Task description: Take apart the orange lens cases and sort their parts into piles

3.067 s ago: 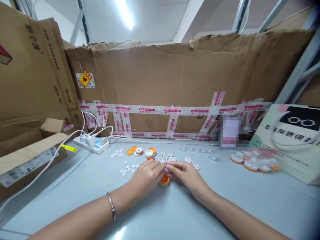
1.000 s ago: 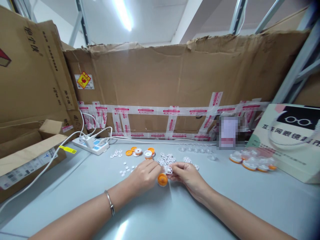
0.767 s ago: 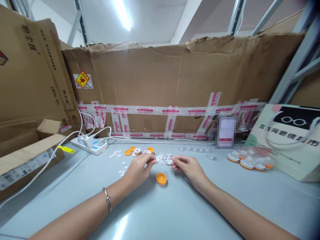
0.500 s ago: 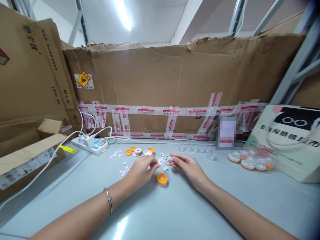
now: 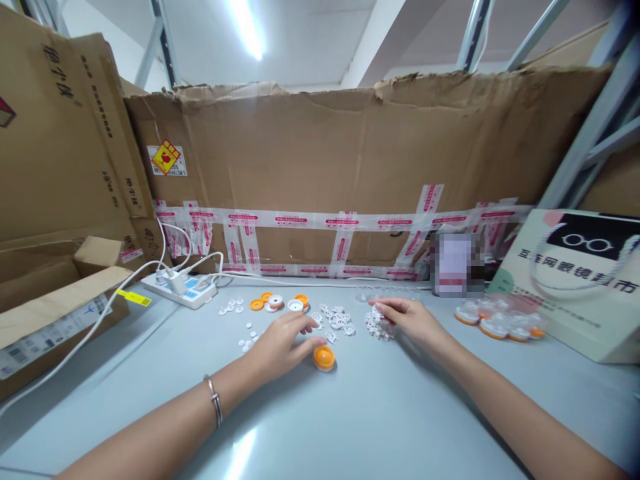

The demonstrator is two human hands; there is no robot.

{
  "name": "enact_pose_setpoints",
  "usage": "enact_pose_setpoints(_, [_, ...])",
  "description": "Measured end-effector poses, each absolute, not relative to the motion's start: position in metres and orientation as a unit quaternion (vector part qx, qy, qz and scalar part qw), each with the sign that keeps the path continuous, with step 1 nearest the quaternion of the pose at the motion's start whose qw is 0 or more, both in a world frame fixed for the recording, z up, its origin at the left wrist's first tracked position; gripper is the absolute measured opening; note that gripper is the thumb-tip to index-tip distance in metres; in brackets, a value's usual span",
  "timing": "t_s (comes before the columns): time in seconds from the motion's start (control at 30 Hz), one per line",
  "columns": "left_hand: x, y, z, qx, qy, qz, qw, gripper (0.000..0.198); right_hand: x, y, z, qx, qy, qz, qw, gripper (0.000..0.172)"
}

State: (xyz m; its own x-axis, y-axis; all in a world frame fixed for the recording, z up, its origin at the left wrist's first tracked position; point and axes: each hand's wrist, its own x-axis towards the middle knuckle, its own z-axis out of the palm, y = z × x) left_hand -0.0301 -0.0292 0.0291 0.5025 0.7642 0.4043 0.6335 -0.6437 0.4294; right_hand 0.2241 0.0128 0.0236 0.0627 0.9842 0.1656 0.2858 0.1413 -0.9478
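My left hand (image 5: 287, 340) hovers with thumb and fingers apart and nothing between them. Its thumb is close to an orange round case (image 5: 325, 358) with a clear or white base, lying on the table. Just beyond the fingers is a cluster of small white plastic parts (image 5: 340, 320). My right hand (image 5: 413, 319) is over a second pile of small white parts (image 5: 379, 325), its thumb and fingertips drawn together there. Whatever lies between those fingertips is too small to make out.
Orange and white round pieces (image 5: 275, 303) and small white discs (image 5: 231, 307) lie to the left, near a power strip (image 5: 183, 291). Clear cups (image 5: 361, 297) are behind my right hand. Finished-looking orange-and-white cases (image 5: 495, 323) stand beside a paper bag (image 5: 575, 293). Cardboard (image 5: 320, 153) walls the back.
My right hand has moved right, from the first cluster of white parts to the second pile. My left hand has drawn back slightly from the cluster, its thumb and fingers spreading apart.
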Motion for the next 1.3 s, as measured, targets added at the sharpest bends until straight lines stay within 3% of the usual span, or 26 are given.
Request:
enact_pose_setpoints(0.17, [-0.027,-0.034,0.031,0.866,0.415,0.221,0.168,0.042,0.232,0.016,0.018,-0.586,-0.655,0.28,0.387,0.025])
enact_pose_setpoints(0.4, [-0.024,-0.034,0.024,0.874,0.394,0.225,0.173,0.028,0.187,-0.02,0.031,-0.49,-0.749,0.27,0.355,0.025])
enact_pose_setpoints(0.6, [-0.022,-0.031,0.016,0.886,0.37,0.235,0.15,0.033,0.161,-0.038,0.025,-0.435,-0.805,0.295,0.276,0.025])
enact_pose_setpoints(0.9, [-0.024,-0.031,0.022,0.89,0.359,0.21,0.185,0.034,0.163,-0.039,0.025,-0.421,-0.792,0.349,0.271,0.016])
enact_pose_setpoints(1.1, [-0.022,-0.035,0.025,0.889,0.364,0.209,0.184,0.021,0.162,-0.04,0.024,-0.412,-0.808,0.316,0.278,0.012])
enact_pose_setpoints(1.3, [-0.022,-0.036,0.028,0.901,0.351,0.198,0.163,0.017,0.166,-0.038,0.024,-0.405,-0.79,0.323,0.327,0.018])
